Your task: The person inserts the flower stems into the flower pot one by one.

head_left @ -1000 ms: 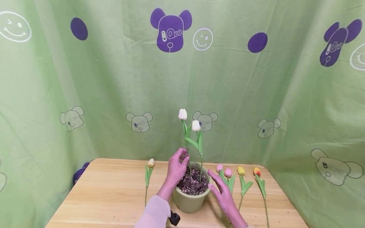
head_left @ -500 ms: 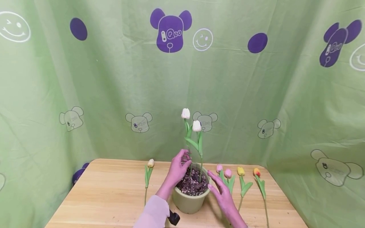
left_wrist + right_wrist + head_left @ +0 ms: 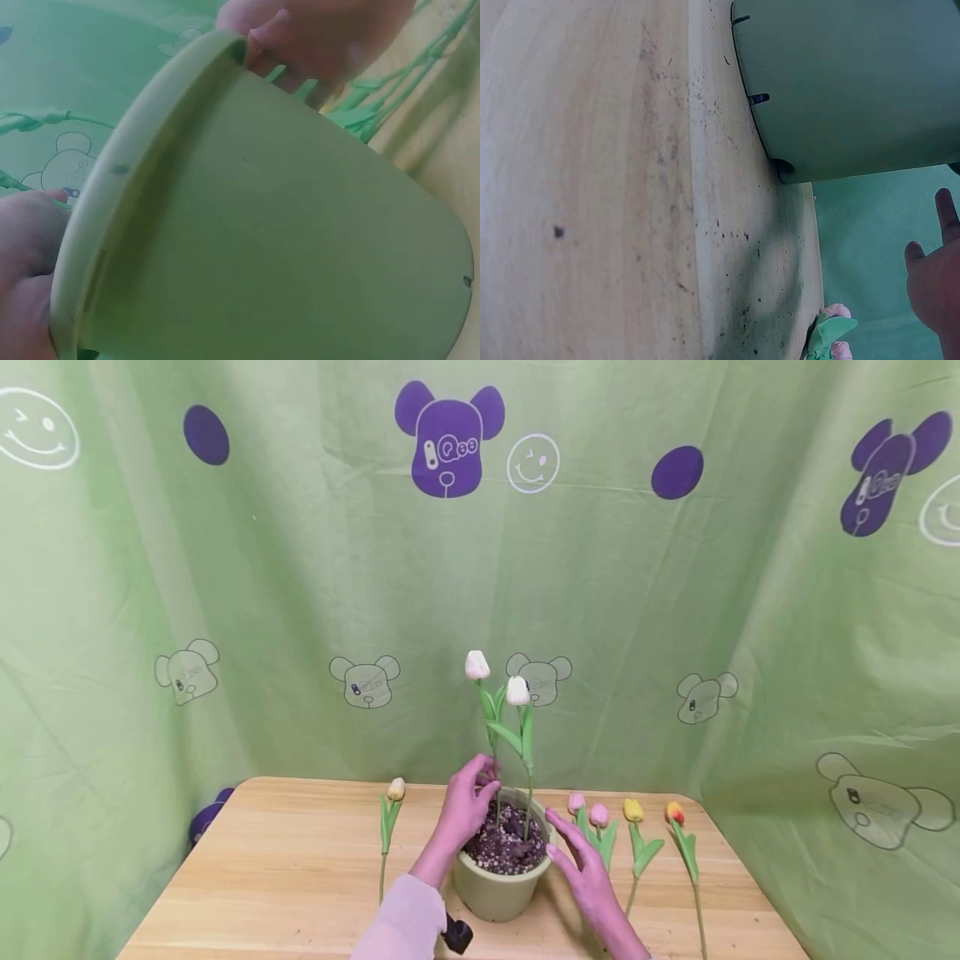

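A light green flower pot (image 3: 495,893) filled with dark, speckled soil (image 3: 504,843) stands on the table. Two white tulips rise from it: a left tulip (image 3: 477,665) and a right tulip (image 3: 517,691). My left hand (image 3: 463,806) reaches over the pot's left rim and pinches the left tulip's stem low down. At the right rim my right hand (image 3: 588,877) rests with its fingers extended against the pot. In the left wrist view the pot (image 3: 270,217) covers most of the picture, with the right hand (image 3: 322,34) beyond it. The right wrist view shows the pot's base (image 3: 855,90).
Left of the pot lies a cream tulip (image 3: 397,789). To its right lie pink tulips (image 3: 599,815), a yellow tulip (image 3: 633,811) and a red-yellow tulip (image 3: 676,812). A green printed curtain (image 3: 600,568) surrounds the wooden table (image 3: 285,860). Soil crumbs dot the wood.
The left tulip's bloom swayed to the right, then back left, and now leans further left. My left hand shifted only slightly; the right hand and pot have stayed put.
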The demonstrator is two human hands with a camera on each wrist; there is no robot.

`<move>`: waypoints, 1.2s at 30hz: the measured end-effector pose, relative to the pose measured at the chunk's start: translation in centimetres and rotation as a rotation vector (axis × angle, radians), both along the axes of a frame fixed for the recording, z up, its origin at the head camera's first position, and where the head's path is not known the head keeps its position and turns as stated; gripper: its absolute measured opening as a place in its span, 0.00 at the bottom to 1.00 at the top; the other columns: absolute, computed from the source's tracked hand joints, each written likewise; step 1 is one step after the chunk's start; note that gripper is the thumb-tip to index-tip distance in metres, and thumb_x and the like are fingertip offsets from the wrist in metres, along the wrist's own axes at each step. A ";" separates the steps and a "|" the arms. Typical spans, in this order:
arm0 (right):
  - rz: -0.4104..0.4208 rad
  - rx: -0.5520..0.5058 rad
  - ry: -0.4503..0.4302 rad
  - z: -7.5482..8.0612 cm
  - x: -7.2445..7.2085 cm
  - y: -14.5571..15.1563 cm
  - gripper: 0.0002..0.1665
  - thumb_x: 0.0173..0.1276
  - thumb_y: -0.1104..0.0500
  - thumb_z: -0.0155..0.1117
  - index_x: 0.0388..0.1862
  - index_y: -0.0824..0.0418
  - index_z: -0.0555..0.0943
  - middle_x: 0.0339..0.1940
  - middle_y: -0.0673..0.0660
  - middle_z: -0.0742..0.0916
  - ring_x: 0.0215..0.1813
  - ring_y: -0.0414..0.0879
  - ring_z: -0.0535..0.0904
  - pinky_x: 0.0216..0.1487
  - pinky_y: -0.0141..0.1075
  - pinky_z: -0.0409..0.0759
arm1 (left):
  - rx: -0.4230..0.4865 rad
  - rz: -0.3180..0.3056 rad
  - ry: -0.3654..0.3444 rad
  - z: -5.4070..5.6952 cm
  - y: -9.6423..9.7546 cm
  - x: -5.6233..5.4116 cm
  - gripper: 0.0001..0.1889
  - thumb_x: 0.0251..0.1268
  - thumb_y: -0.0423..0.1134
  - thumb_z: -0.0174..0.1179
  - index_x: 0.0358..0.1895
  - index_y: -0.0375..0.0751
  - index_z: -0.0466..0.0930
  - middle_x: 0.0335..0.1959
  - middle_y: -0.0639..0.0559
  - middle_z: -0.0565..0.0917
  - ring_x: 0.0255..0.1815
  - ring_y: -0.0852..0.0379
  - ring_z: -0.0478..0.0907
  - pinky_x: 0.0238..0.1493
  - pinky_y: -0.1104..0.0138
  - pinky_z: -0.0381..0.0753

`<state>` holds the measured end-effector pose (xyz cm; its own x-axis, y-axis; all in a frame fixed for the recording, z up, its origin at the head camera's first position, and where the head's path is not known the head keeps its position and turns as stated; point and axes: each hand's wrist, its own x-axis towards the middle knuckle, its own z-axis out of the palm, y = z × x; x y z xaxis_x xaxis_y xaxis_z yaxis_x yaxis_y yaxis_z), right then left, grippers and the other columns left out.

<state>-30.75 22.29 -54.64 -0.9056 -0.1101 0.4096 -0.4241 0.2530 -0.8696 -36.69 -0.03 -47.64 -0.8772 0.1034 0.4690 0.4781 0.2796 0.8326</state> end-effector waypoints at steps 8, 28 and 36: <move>-0.007 0.010 -0.004 0.0 0.1 -0.1 0.30 0.79 0.62 0.59 0.77 0.60 0.70 0.79 0.62 0.72 0.73 0.20 0.63 0.72 0.15 0.55 | -0.165 0.042 0.035 -0.3 0.2 0.2 0.13 0.67 0.25 0.63 0.51 0.42 0.82 0.44 0.46 0.86 0.46 0.54 0.83 0.52 0.67 0.88; -0.002 0.030 -0.003 0.0 -0.1 0.2 0.30 0.79 0.59 0.59 0.78 0.58 0.69 0.79 0.60 0.72 0.74 0.22 0.62 0.72 0.15 0.53 | -0.249 0.056 0.000 0.0 0.3 0.1 0.10 0.67 0.25 0.63 0.46 0.42 0.82 0.41 0.49 0.86 0.49 0.50 0.85 0.53 0.62 0.89; -0.013 0.043 0.000 0.2 0.0 0.2 0.30 0.79 0.59 0.59 0.77 0.58 0.70 0.79 0.61 0.72 0.76 0.25 0.62 0.72 0.15 0.53 | -0.276 0.056 -0.012 -0.3 0.3 0.0 0.10 0.67 0.27 0.64 0.46 0.45 0.82 0.41 0.51 0.87 0.50 0.50 0.85 0.54 0.63 0.89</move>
<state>-30.75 22.46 -54.45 -0.9071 -0.1159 0.4047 -0.4205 0.2953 -0.8579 -36.70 0.27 -47.93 -0.8903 0.1771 0.4194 0.4463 0.5220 0.7269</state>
